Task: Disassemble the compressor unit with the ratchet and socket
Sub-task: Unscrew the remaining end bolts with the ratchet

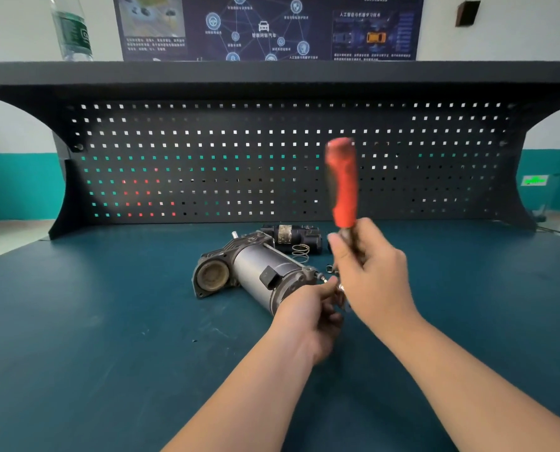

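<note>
The compressor unit, a grey metal cylinder with a dark cast head, lies on its side in the middle of the bench. My right hand grips the ratchet by its shaft, the red handle pointing up and blurred by motion. The ratchet's head and socket sit at the compressor's near end, mostly hidden between my hands. My left hand is at that same end, its fingers curled around the socket area near a bolt.
A black motor part and a wire spring lie just behind the compressor. Small loose parts sit beside my right hand. The dark green bench top spreads around, with a black pegboard behind.
</note>
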Motion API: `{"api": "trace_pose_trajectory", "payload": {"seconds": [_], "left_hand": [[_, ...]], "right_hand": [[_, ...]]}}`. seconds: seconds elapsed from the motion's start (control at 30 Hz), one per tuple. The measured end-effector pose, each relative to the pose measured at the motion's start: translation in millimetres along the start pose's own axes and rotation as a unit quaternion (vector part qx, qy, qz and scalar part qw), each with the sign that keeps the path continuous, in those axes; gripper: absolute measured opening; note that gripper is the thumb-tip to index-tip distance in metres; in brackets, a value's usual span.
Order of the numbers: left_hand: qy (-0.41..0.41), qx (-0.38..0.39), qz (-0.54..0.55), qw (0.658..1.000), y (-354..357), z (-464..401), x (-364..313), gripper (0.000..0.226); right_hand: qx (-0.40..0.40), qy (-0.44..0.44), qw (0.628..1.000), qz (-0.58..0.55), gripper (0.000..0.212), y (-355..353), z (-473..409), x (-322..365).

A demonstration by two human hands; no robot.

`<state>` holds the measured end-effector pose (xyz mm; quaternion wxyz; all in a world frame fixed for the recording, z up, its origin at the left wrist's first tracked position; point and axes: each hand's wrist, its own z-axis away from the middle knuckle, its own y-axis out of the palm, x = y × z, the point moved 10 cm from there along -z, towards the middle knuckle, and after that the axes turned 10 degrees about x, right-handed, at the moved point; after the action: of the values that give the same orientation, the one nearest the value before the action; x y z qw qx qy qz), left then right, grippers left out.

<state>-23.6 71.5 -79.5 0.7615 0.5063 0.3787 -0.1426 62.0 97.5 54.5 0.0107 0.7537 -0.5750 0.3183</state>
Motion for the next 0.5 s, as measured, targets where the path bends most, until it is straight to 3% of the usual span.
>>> {"api": "trace_pose_trajectory", "payload": {"seconds": [0.07, 0.1, 0.13, 0.17, 0.2, 0.23, 0.3, 0.37, 0.43, 0.5], "left_hand": [[0.001, -0.013, 0.014, 1.000, -1, 0, 1, 0.017], [0.001, -0.019, 0.018, 1.000, -1, -1, 1, 0.009], [0.002, -0.021, 0.020, 1.000, -1, 0, 2, 0.004], [0.001, -0.022, 0.020, 1.000, -1, 0, 2, 0.009], [-0.002, -0.024, 0.016, 1.000, -2, 0, 3, 0.013], [-0.005, -0.025, 0.012, 1.000, -3, 1, 3, 0.014], [-0.008, -0.021, -0.004, 1.000, -2, 4, 3, 0.007], [-0.008, -0.013, -0.040, 0.999, -2, 4, 3, 0.007], [0.005, 0.016, -0.056, 0.998, 2, 3, 2, 0.018], [0.021, 0.057, -0.040, 0.997, 10, 6, -3, 0.027]], "right_hand": [[-0.079, 0.164, 0.979, -0.091, 0.023, -16, 3, -47], [-0.120, 0.270, 0.938, -0.183, 0.023, -16, 14, -78], [-0.149, 0.364, 0.872, -0.293, 0.024, -6, 28, -103], [-0.168, 0.425, 0.807, -0.375, 0.024, 7, 42, -118], [-0.176, 0.447, 0.777, -0.406, 0.024, 14, 48, -124], [-0.172, 0.438, 0.794, -0.386, 0.023, 13, 45, -123], [-0.142, 0.320, 0.900, -0.261, 0.024, -6, 23, -98], [-0.067, 0.124, 0.983, -0.118, 0.023, -14, 0, -41], [0.039, -0.064, 0.997, -0.001, 0.022, 1, -2, 10], [0.111, -0.178, 0.973, 0.097, 0.023, 23, 10, 39]]}}
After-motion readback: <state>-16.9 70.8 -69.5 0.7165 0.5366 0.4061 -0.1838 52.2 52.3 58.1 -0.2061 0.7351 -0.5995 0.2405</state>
